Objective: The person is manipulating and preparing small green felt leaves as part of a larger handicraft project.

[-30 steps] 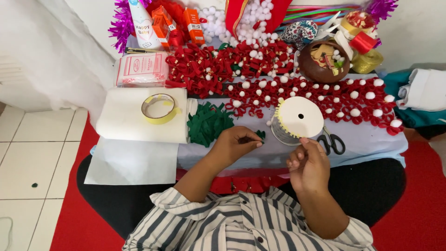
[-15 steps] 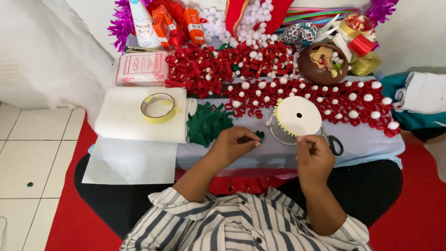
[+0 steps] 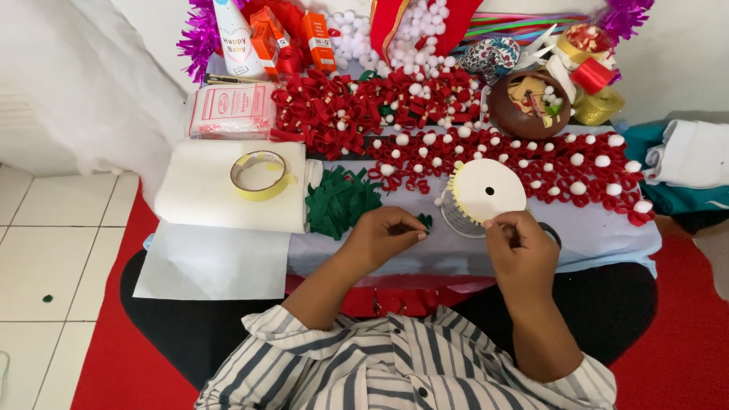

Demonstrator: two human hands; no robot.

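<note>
Felt ornaments in the making, with many finished and a green stock still waiting.

The small green felt piece (image 3: 425, 221) sits pinched between the closed fingers of the left hand (image 3: 383, 237), just above the front edge of the tabletop (image 3: 607, 231); the right hand (image 3: 520, 250) has its fingertips drawn together at the rim of the white ribbon spool (image 3: 486, 193), apparently nipping something fine, though what it grips cannot be made out. Beside the left hand lies a pile of green felt cut-outs (image 3: 339, 201), seemingly unused as yet. Behind, rows of red loops with white pom-poms (image 3: 531, 171) and a heap of red bows (image 3: 342, 110) look already made, so by this showing a good share is done and the green pieces remain. A roll of yellow tape (image 3: 260, 176) rests on white sheeting at the left.
</note>
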